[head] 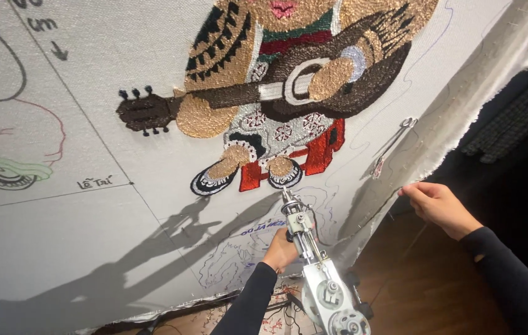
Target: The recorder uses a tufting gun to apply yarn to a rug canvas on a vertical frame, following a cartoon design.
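A white stretched cloth fills the view, tufted with a bear figure playing a brown guitar and seated on a red stool. My left hand grips a silver tufting gun, whose needle tip touches the cloth just below the figure's shoe. My right hand, in a black sleeve, pinches the cloth's right edge, with fingers closed on the fabric.
A metal clip or scissors hangs on the cloth near the right edge. Pen outlines and handwriting mark the cloth at the left and below the figure. A frayed cloth border, wooden floor and dark background lie to the right.
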